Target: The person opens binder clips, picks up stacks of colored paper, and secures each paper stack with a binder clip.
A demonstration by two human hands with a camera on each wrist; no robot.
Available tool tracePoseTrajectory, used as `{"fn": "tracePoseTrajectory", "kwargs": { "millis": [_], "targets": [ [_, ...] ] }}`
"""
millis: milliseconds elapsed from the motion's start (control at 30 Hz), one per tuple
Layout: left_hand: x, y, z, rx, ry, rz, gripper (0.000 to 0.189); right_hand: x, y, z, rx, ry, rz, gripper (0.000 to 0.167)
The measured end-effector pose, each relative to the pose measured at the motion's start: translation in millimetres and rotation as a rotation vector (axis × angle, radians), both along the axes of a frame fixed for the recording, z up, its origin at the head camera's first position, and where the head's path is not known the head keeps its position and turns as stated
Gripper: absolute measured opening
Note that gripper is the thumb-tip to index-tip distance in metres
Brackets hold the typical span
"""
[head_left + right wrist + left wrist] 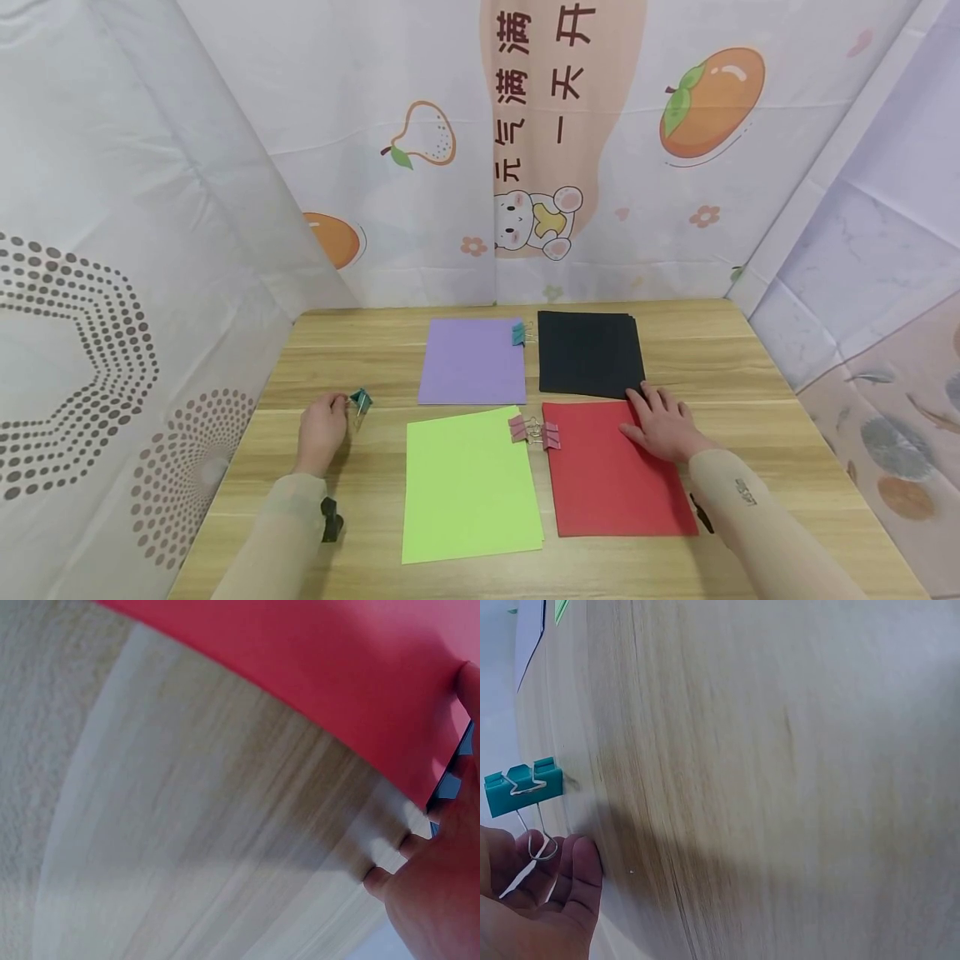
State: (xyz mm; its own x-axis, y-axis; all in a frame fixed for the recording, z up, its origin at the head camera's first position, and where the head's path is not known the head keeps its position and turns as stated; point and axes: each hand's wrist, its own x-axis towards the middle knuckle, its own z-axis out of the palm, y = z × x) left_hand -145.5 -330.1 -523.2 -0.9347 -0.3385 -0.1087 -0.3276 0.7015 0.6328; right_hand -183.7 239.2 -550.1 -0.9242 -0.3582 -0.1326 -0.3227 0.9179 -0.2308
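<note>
My left hand (pixel 322 429), at the left of the table, pinches a teal binder clip (pixel 525 789) by a wire handle. The clip's body stands out beyond the fingertips. My right hand (pixel 663 423) lies with fingers spread over the far right corner of the red paper stack (pixel 618 483). Its fingertips reach the near edge of the black paper stack (pixel 588 352). In the right wrist view some fingers rest on the wood beside the red paper (pixel 300 652). A pink binder clip (pixel 551 434) grips the red stack's left edge.
A purple paper stack (pixel 472 362) with a teal clip (pixel 519 333) lies at the back. Yellow-green paper (pixel 472 492) with a pink clip (pixel 517 428) lies in front. Printed curtains (pixel 420 250) hang behind and beside the wooden table (pixel 367 500).
</note>
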Motion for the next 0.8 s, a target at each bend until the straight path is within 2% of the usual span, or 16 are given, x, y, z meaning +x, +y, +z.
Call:
{"fn": "tracePoseTrajectory", "kwargs": {
  "millis": [300,533,800],
  "targets": [
    [2.9,-1.7,1.5,0.053,-0.045,-0.013,0.061,-0.4,1,1.3,-0.016,-0.009,0.004,0.075],
    [5.0,-2.1,2.7,0.126,-0.087,-0.044,0.085,-2.8,2,-5.3,-0.008,-0.001,-0.001,0.074],
    [3.5,1.7,4.2,0.096,-0.033,-0.11,0.08,-4.0,3,-8.5,-0.003,0.006,0.004,0.073]
  ]
}}
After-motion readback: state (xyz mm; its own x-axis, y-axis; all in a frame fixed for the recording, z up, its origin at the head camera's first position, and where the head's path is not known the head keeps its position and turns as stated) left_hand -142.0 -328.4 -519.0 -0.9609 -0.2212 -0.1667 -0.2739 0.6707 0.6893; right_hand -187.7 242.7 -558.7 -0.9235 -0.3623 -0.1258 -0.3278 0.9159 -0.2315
